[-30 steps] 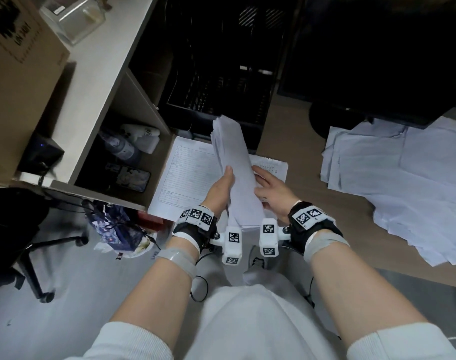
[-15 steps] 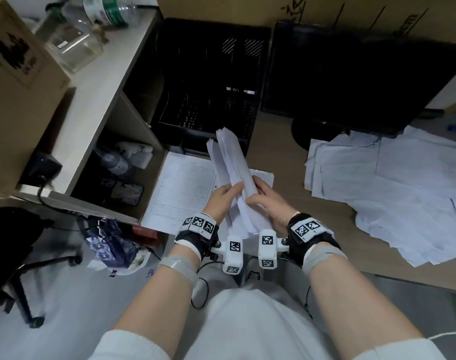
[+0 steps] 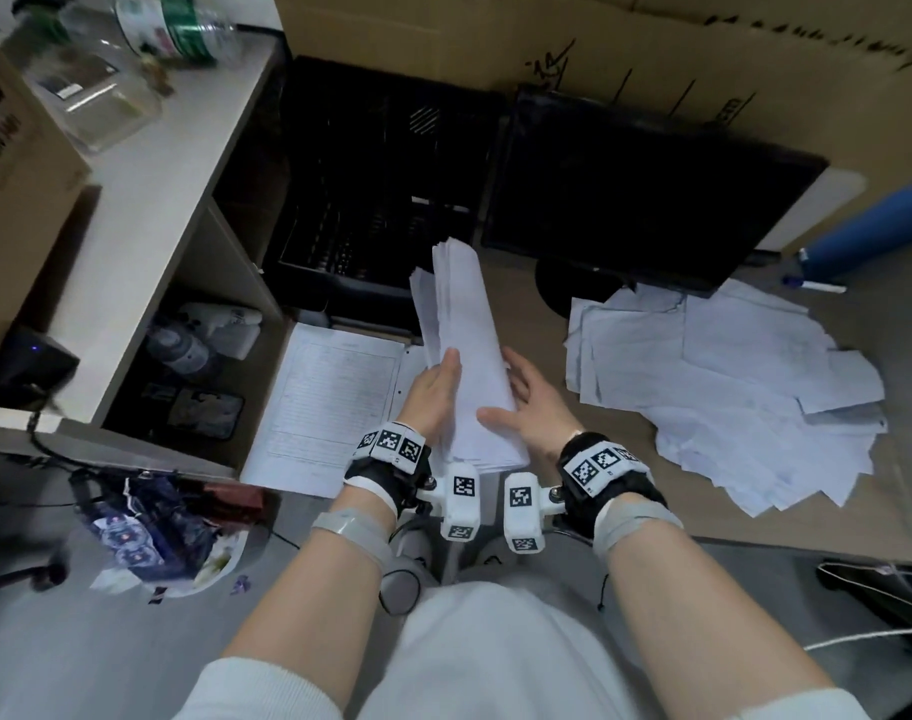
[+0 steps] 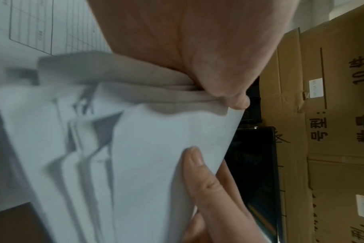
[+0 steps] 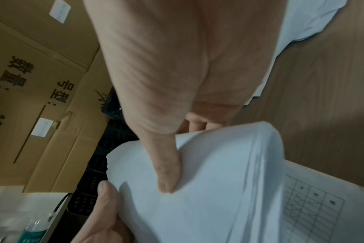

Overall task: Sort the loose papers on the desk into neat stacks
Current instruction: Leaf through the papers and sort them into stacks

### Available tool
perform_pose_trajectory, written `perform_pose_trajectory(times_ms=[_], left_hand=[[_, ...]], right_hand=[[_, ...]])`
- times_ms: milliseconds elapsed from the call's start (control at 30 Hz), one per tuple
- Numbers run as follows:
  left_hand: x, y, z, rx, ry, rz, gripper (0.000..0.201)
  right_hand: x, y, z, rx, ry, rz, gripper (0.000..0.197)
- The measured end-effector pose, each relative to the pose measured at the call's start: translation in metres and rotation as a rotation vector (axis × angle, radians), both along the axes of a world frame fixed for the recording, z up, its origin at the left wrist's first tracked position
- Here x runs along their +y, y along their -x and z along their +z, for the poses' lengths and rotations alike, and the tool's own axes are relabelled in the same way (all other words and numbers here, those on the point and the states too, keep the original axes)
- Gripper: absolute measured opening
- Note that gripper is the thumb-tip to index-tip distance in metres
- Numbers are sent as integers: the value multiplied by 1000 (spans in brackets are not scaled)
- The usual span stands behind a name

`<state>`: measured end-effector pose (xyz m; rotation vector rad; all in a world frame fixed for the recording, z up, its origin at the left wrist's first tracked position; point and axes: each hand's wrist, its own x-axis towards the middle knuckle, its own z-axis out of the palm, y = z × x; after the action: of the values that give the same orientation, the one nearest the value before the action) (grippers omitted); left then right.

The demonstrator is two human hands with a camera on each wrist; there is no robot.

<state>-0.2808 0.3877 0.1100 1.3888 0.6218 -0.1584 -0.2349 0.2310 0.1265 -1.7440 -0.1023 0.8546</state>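
Observation:
I hold a thick bundle of white papers (image 3: 464, 335) on end, leaning away from me, over the front edge of the wooden desk (image 3: 526, 314). My left hand (image 3: 443, 376) grips its left edge, thumb on the front face. My right hand (image 3: 505, 392) holds the right edge, thumb across the front, fingers behind. The left wrist view shows the bundle's sheets (image 4: 152, 156) slightly fanned under my palm. In the right wrist view my thumb presses the bundle's front sheet (image 5: 214, 189). A printed form (image 3: 334, 397) lies flat under the bundle. A loose pile of papers (image 3: 729, 387) spreads over the desk's right.
Black file trays (image 3: 370, 200) and a dark monitor (image 3: 641, 200) stand behind the bundle, cardboard boxes (image 3: 599, 44) behind them. A shelf unit (image 3: 147, 200) with bottles is at left. A blue roll (image 3: 869, 231) and pen (image 3: 817, 285) lie far right.
The sheets that fanned apart half a second ago are drawn into one tighter bundle. My right thumb has slid lower across its front. The head view has tilted up.

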Motion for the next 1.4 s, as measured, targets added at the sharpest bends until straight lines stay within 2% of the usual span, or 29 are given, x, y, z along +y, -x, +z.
perform_pose_trajectory(times_ms=[100, 267, 367, 500, 600, 733, 800, 900, 1000, 1033, 1100, 1167, 1233, 1333, 1400], left_hand=[[0, -5, 1, -26, 94, 23, 44], [-9, -18, 5, -19, 176, 90, 38], [-22, -29, 12, -45, 226, 136, 36], [-47, -50, 17, -53, 173, 205, 41], [-71, -67, 21, -53, 126, 246, 36], [-104, -81, 13, -35, 63, 311, 44], [-120, -82, 9, -2, 36, 346, 45], [-142, -75, 13, 22, -77, 314, 23], [-154, -66, 12, 65, -268, 270, 8], [-156, -63, 11, 80, -314, 270, 4], [-156, -54, 6, 117, -386, 296, 11], [-151, -46, 0, 146, -413, 352, 14], [-145, -39, -2, 171, -431, 414, 19], [-134, -28, 0, 187, -379, 517, 16], [-127, -21, 1, 151, -314, 543, 13]], right_hand=[[-6, -2, 2, -8, -19, -98, 86], [-16, -16, 0, -11, -26, -164, 60], [-26, -29, 0, -6, -40, -193, 51], [-45, -51, -4, -59, -22, -183, 46], [-65, -72, -2, -117, -23, -188, 38], [-92, -100, 6, -125, -49, -118, 35], [-105, -108, 11, -73, -76, -48, 36], [-119, -110, 14, -6, -131, 98, 23], [-123, -110, 4, 8, -89, 142, 38], [-123, -109, 4, 26, -93, 138, 31], [-123, -104, 3, 74, -117, 166, 26], [-122, -99, 3, 85, -113, 192, 30], [-120, -98, -1, 52, -68, 130, 33], [-118, -103, -14, -134, 119, 49, 26], [-120, -103, -17, -189, 195, 13, 33]])
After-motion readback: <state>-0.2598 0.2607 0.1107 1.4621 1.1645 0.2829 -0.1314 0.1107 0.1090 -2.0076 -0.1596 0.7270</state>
